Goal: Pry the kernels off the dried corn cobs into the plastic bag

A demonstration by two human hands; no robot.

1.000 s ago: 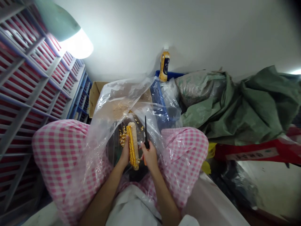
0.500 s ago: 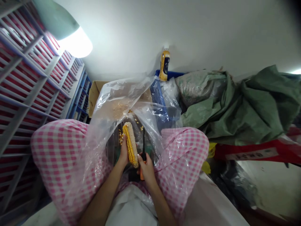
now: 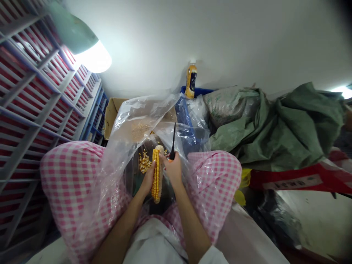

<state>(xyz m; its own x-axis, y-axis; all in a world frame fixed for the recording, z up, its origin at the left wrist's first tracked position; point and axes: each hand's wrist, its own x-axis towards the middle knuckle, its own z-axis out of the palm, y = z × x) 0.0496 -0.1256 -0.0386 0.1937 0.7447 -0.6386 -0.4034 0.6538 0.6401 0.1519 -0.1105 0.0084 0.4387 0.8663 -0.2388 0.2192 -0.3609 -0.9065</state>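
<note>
My left hand [image 3: 149, 177] is closed around a corn cob [image 3: 156, 179] held upright between my knees. Yellow kernels cover its left side, while its right side is stripped pale. In my right hand [image 3: 173, 168] is a screwdriver [image 3: 173, 145] with a dark shaft pointing up and away; a bit of its orange handle shows. The thumb of that hand touches the upper part of the cob. Loose corn kernels [image 3: 144, 161] lie left of the cob, inside a clear plastic bag [image 3: 126, 128] spread across my lap.
A cardboard box [image 3: 111, 113] stands behind the plastic. Slatted crates [image 3: 41, 91] and a bright lamp [image 3: 93, 55] are on the left. A yellow bottle [image 3: 190, 80] rests by a blue bin [image 3: 203, 91]. Green cloth [image 3: 288, 128] covers things on the right.
My right hand has moved up along the cob, bringing the screwdriver higher. The cob has tilted more upright and shifted slightly right and down. More loose kernels show on its left.
</note>
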